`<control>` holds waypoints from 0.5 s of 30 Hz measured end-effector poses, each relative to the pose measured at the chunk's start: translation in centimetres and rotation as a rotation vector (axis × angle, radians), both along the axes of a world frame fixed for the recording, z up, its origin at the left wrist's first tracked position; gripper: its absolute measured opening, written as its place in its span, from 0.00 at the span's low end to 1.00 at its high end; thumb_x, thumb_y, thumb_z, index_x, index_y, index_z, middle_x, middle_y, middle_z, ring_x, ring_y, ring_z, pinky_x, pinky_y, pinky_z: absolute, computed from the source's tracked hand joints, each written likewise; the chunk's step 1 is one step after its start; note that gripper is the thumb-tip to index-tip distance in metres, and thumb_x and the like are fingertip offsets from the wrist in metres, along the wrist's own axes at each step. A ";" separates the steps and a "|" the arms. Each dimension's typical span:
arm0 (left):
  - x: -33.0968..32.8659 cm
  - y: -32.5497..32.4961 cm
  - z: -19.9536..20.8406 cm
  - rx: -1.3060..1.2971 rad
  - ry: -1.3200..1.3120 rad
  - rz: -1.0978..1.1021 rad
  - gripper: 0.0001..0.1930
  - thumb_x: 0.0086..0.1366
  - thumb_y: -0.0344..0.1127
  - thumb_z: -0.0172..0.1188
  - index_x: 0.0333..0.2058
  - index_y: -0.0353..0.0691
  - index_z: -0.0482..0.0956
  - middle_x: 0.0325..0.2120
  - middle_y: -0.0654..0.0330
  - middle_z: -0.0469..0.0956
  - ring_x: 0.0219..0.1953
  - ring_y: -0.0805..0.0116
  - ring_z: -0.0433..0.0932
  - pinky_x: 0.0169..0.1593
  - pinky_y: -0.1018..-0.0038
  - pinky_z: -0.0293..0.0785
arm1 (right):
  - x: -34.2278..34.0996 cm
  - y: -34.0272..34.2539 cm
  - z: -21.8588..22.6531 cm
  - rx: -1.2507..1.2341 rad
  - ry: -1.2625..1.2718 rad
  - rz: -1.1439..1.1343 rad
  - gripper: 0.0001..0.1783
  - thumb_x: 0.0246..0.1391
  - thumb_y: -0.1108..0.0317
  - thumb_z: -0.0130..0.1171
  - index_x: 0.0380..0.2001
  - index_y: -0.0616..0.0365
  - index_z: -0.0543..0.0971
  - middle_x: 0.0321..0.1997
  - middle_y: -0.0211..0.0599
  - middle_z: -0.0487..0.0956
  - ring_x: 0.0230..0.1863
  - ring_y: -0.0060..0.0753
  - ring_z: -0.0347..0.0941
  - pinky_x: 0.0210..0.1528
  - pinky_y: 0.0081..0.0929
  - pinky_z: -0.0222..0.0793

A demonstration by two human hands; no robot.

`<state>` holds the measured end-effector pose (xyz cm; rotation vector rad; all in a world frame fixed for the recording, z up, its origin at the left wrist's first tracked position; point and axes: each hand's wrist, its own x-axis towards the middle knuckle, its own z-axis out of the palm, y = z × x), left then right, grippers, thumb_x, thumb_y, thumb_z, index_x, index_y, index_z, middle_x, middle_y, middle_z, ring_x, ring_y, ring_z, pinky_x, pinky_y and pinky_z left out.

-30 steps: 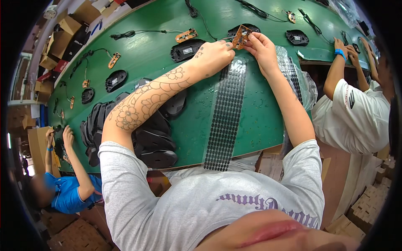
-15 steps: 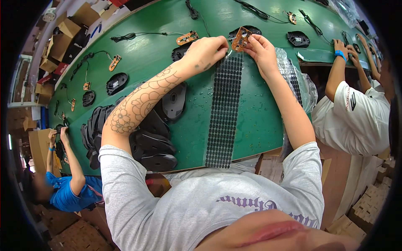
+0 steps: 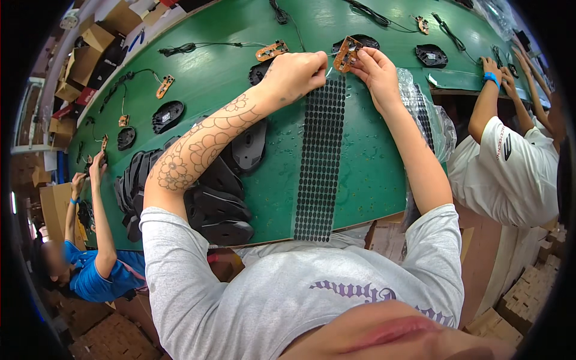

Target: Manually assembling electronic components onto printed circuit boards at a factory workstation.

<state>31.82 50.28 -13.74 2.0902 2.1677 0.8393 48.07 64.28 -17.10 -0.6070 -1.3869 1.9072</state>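
Observation:
My right hand grips a brown circuit board by its right edge, thumb and fingers pressed together. The board is tilted up over the far part of the green table. Just left of it my left hand is closed in a pinch on a thin cable that runs to the board. Its fingertips are partly hidden. Behind the board lies a black mouse base. Below both hands stretches a clear sheet of black oval stickers.
Black mouse shells are heaped beside my left arm. Another mouse base and a wired board lie farther off. Plastic-wrapped sheets lie beside my right forearm. Co-workers sit at left and right.
My hands stay nearly in place, with the board shifted very slightly. The co-worker at left has raised a hand farther along the table to a small board there.

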 end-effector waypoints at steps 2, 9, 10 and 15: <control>0.0 0.2 -0.5 0.064 0.128 -0.037 0.05 0.55 0.32 0.60 0.31 0.42 0.76 0.22 0.66 0.80 0.22 0.68 0.76 0.28 0.74 0.71 | -0.1 -0.1 0.1 -0.002 -0.004 -0.002 0.11 0.64 0.68 0.55 0.44 0.63 0.73 0.40 0.39 0.78 0.40 0.26 0.77 0.46 0.23 0.76; 0.0 0.3 -0.8 0.117 0.246 -0.061 0.06 0.53 0.32 0.60 0.31 0.43 0.76 0.22 0.67 0.80 0.22 0.67 0.77 0.27 0.74 0.71 | -0.1 0.1 -0.4 0.004 -0.004 -0.015 0.13 0.63 0.68 0.55 0.45 0.66 0.74 0.40 0.41 0.79 0.39 0.28 0.77 0.45 0.21 0.77; 0.1 0.3 -0.7 0.121 0.240 -0.073 0.06 0.54 0.31 0.60 0.32 0.43 0.76 0.22 0.67 0.80 0.22 0.68 0.77 0.28 0.74 0.72 | -0.1 0.0 -0.3 0.005 -0.010 -0.011 0.12 0.63 0.68 0.55 0.45 0.65 0.74 0.40 0.41 0.79 0.40 0.27 0.77 0.46 0.22 0.76; -0.1 0.0 0.1 0.081 -0.033 -0.070 0.07 0.58 0.30 0.59 0.37 0.42 0.80 0.25 0.65 0.81 0.25 0.71 0.78 0.29 0.76 0.74 | 0.0 0.0 -0.2 0.009 -0.025 0.001 0.11 0.64 0.67 0.55 0.44 0.63 0.73 0.40 0.39 0.78 0.40 0.26 0.77 0.46 0.22 0.76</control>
